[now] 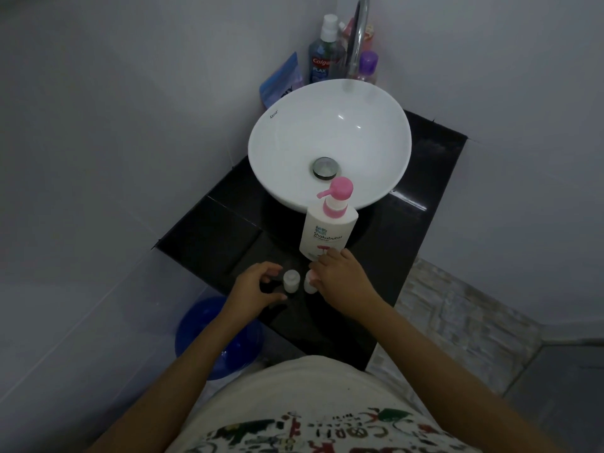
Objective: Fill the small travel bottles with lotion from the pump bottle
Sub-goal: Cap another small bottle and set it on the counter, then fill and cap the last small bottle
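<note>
right hand (pixel 343 282) grips travel bottle (pixel 310 284) | left hand (pixel 258 286) loose, empty | black tiled counter (pixel 209 237) | grey walls (pixel 98 109)

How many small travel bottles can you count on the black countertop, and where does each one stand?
2. The left travel bottle stands beside the left hand; the right travel bottle is partly covered by the right hand. Both stand before the pump bottle. More may be hidden.

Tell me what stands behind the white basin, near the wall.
Behind the white basin stand a blue mouthwash bottle, a clear spray bottle, a purple-capped bottle, a blue packet and the chrome tap. The basin rim hides their bases; reddish items behind the tap are unclear.
</note>
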Tool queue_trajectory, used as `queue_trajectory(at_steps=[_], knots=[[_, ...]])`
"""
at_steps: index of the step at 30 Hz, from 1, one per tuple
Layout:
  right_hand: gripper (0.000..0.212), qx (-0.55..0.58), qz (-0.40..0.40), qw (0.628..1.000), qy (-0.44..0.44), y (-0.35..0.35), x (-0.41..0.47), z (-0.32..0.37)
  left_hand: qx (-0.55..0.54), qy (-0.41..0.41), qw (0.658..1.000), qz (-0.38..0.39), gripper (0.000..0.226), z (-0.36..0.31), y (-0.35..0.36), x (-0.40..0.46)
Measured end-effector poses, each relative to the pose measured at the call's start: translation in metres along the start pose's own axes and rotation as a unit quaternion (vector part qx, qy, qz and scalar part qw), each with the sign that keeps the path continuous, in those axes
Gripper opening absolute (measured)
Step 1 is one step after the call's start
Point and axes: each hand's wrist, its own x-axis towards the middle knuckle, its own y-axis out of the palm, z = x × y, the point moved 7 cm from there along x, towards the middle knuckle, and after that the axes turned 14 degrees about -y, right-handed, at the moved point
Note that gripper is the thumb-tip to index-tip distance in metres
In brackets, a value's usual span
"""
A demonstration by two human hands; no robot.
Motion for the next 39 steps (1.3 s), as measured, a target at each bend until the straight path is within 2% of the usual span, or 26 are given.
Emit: queue_trajectory(at_steps=[4,7,11,13,16,19,24,27,32,35,37,39], knots=[[0.045,0.012,-0.009,1.000,0.016,-0.002,0.000,-0.001,0.011,0.011,1.000,0.000,0.056,0.000,0.010,0.010],[0.049,0.058,-0.044,0.996,0.042,-0.009,-0.008,-0.005,0.016,0.024,1.000,0.010,0.048,-0.003,0.016,0.014],[0.038,0.107,-0.132,0.977,0.126,-0.022,-0.040,-0.026,0.012,0.022,1.000,0.010,0.033,-0.002,0.017,0.016],[0.037,0.137,-0.150,0.962,0.184,-0.017,-0.064,-0.041,0.014,0.023,1.000,0.012,0.031,-0.002,0.016,0.016],[0.038,0.181,-0.122,0.943,0.253,0.006,-0.095,-0.058,-0.005,0.022,1.000,0.015,0.031,-0.003,0.012,0.012],[0.035,0.194,-0.044,0.938,0.285,0.035,-0.113,-0.062,-0.050,0.006,0.999,0.001,0.033,-0.007,0.001,0.004],[0.032,0.200,0.023,0.942,0.270,0.066,-0.114,-0.057,-0.116,0.027,0.993,-0.010,0.038,-0.028,-0.019,-0.018],[0.033,0.195,0.042,0.943,0.268,0.075,-0.108,-0.056,-0.163,0.033,0.986,0.009,0.035,-0.041,-0.025,-0.032],[0.021,0.197,0.062,0.943,0.261,0.083,-0.101,-0.055,-0.211,0.038,0.976,0.042,0.032,-0.065,-0.026,-0.052],[0.015,0.247,0.036,0.926,0.283,0.074,-0.101,-0.054,-0.236,0.042,0.969,0.064,0.030,-0.081,-0.026,-0.062],[0.015,0.303,-0.032,0.902,0.305,0.056,-0.103,-0.056,-0.249,0.057,0.964,0.072,0.032,-0.092,-0.029,-0.069],[0.014,0.387,-0.127,0.854,0.323,0.023,-0.106,-0.056,-0.261,0.072,0.960,0.074,0.035,-0.101,-0.032,-0.074]])
